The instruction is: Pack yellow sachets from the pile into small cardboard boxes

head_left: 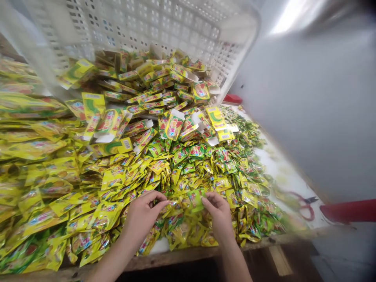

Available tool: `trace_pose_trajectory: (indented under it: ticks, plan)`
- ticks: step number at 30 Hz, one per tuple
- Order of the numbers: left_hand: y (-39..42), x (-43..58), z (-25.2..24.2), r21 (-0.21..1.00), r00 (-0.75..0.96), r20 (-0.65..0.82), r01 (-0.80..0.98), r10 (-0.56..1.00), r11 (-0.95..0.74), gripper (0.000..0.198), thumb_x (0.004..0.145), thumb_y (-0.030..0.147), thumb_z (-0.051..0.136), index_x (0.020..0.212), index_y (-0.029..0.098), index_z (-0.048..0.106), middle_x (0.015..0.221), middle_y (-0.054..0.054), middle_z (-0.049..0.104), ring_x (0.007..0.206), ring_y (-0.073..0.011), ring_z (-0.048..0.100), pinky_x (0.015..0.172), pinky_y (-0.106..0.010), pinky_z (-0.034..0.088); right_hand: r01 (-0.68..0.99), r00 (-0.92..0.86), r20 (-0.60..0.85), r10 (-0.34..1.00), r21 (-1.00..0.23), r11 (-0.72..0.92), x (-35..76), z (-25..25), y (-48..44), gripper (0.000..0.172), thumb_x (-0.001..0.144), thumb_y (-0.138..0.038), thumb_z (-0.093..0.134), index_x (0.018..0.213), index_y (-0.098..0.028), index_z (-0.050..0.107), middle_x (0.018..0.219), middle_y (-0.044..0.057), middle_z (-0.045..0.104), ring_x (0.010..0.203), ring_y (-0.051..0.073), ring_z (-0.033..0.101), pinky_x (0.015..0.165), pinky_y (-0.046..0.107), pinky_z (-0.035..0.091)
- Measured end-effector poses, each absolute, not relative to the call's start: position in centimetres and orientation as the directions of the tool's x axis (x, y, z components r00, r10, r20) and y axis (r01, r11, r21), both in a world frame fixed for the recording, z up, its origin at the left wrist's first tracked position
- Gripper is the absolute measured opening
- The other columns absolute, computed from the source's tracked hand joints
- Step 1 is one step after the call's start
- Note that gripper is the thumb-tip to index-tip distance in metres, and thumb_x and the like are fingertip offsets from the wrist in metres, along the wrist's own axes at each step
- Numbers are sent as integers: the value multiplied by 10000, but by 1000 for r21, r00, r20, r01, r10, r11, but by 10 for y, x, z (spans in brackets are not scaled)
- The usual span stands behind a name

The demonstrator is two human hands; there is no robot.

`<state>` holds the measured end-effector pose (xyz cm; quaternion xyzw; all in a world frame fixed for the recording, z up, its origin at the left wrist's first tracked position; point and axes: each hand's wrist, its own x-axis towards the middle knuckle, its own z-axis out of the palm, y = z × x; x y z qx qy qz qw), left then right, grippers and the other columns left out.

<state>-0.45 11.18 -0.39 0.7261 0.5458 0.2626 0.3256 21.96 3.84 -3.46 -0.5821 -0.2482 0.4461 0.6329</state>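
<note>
Well in front of the crate [236, 27], close to the edge of the table [176, 257], our right hand [219, 213] pinches a green packet [195, 200] between thumb and fingers; our left hand [143, 209], also in front of the crate, has thumb and forefinger drawn nearly together, and we cannot tell whether they grip anything. We hold the green packet by one side, so we judge it could slip and vanish among the packets [113, 178] heaped before the crate. That heap is loose and reaches the edge, so a brushing hand could push some off. Nearer than the crate and to its right, scissors [310, 200] lie beside a red tube [349, 211]; a wide sweep might catch them. At the crate's mouth, boxes [174, 125] spill onto the packets and cover some; if we tugged from underneath, they might slide down. The crate looks tipped towards us, and right of it stands a wall [308, 98].
</note>
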Motion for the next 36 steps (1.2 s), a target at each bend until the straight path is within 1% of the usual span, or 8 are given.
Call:
trace_pose_trajectory:
  ticks: [4, 11, 16, 21, 25, 30, 33, 36]
  plan:
    - [120, 3, 1, 945, 248, -156, 319, 956, 71, 220, 805, 409, 651, 758, 198, 608, 659, 32, 628, 640, -148, 596, 615, -229, 449, -282, 475, -145, 868, -959, -6, 222, -22, 45, 213, 684, -307, 800, 818, -178, 696, 695, -2, 637, 586, 120, 548, 499, 214, 438]
    - [112, 22, 11, 921, 399, -364, 20, 842, 389, 275, 809, 458, 642, 830, 201, 550, 674, 36, 574, 592, -137, 558, 527, -232, 498, -64, 208, -76, 975, -996, -64, 195, -2, 69, 74, 701, -215, 729, 758, -169, 719, 633, -6, 631, 570, 132, 539, 531, 234, 427]
    - [105, 18, 15, 927, 324, -364, 38, 873, 372, 408, 785, 427, 689, 1104, 192, 589, 858, -28, 672, 730, -166, 617, 652, -265, 518, 31, 261, -52, 964, -998, -63, 184, -13, 72, 43, 723, -182, 681, 755, -161, 700, 679, 8, 638, 639, 153, 569, 609, 249, 453]
    - [98, 19, 9, 958, 351, -285, 124, 892, 258, 418, 768, 236, 692, 1157, 206, 543, 809, -8, 727, 744, -172, 670, 716, -256, 490, 215, 208, 71, 976, -976, 26, 186, -12, 68, 280, 739, -212, 700, 1018, -204, 687, 975, 44, 646, 860, 192, 585, 676, 248, 468]
    - [98, 17, 12, 980, 468, -150, 189, 871, 68, 345, 707, 88, 635, 1024, 223, 651, 906, -11, 748, 861, -188, 696, 747, -247, 515, 382, 32, -8, 999, -924, -20, 189, -12, 63, 141, 722, -274, 742, 672, -170, 659, 669, -16, 573, 674, 156, 516, 598, 228, 391]
    - [151, -31, 39, 862, 30, 186, 474, 982, -178, 94, 752, 240, 661, 812, 228, 732, 851, -15, 742, 802, -195, 680, 768, -284, 526, 385, 107, -70, 992, -917, -106, 189, -38, 61, 291, 771, -460, 675, 722, -175, 641, 602, -17, 533, 579, 145, 465, 525, 222, 360]
    - [200, -77, 62, 830, -332, 345, 545, 878, -121, 256, 808, 382, 614, 978, 199, 670, 948, -65, 690, 878, -233, 637, 826, -360, 496, 373, 133, -78, 988, -920, -123, 188, -49, 59, 390, 731, -572, 669, 780, -184, 684, 555, -8, 546, 547, 159, 480, 510, 231, 379]
    - [249, -110, 79, 826, -513, 418, 558, 750, -78, 587, 739, 448, 686, 1237, 180, 529, 1117, -120, 628, 1010, -276, 592, 907, -426, 458, 336, 120, -85, 989, -934, -121, 186, -52, 58, 450, 685, -614, 686, 826, -187, 712, 544, -1, 568, 542, 173, 510, 511, 237, 400]
